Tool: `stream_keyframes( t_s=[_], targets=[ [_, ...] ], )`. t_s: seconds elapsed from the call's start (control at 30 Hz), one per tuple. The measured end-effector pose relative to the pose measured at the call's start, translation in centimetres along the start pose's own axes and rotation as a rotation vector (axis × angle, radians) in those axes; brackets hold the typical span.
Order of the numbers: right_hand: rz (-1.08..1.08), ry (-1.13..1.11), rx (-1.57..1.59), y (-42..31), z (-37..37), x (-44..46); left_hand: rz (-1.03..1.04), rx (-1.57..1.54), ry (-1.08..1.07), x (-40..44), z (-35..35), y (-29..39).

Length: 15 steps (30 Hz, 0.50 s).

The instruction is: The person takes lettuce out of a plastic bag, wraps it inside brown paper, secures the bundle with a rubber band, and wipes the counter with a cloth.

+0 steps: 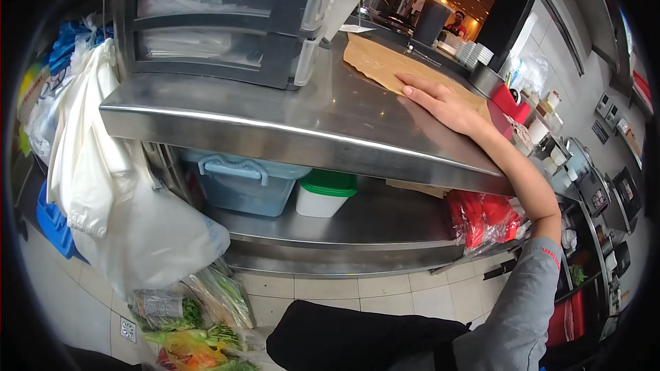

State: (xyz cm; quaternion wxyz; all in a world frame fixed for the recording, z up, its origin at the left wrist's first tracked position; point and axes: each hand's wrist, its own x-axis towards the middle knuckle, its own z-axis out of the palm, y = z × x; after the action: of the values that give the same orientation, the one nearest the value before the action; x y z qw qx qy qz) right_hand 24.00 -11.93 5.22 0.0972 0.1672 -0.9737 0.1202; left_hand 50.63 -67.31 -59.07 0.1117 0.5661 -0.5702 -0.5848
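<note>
A brown paper bag or sheet (381, 62) lies flat near the back of the steel counter (275, 113). Over its near edge rests my right hand (440, 102), palm down with the fingers extended and slightly apart. The forearm crosses the counter's right end, and a grey sleeve covers the upper arm. My left hand is outside the picture. To the left of the paper stands a dark drawer unit (206, 24) with clear drawer fronts.
Below the counter, a shelf (330, 230) holds a blue bin (240, 189), a green-lidded tub (323, 196) and red packets (481, 220). White bags (96, 144) hang at the left. Bagged vegetables (192, 343) lie on the floor. A person (456, 24) stands far behind.
</note>
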Motion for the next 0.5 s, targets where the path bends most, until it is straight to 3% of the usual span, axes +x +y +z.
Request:
stream_keyframes(
  t_s=[0.17,0.3,0.5],
  targets=[
    [-0.067,0.018,-0.036,1.3,0.3,0.4,0.189,0.178,0.011,-3.4,-3.6,2.4],
    [0.052,-0.035,-0.171,1.1,0.4,0.4,0.336,0.287,0.0,-9.5,-7.7,6.6],
    [0.098,-0.141,-0.159,0.8,-0.4,0.5,0.488,0.422,-0.076,-26.9,-15.0,14.3]
  ],
)
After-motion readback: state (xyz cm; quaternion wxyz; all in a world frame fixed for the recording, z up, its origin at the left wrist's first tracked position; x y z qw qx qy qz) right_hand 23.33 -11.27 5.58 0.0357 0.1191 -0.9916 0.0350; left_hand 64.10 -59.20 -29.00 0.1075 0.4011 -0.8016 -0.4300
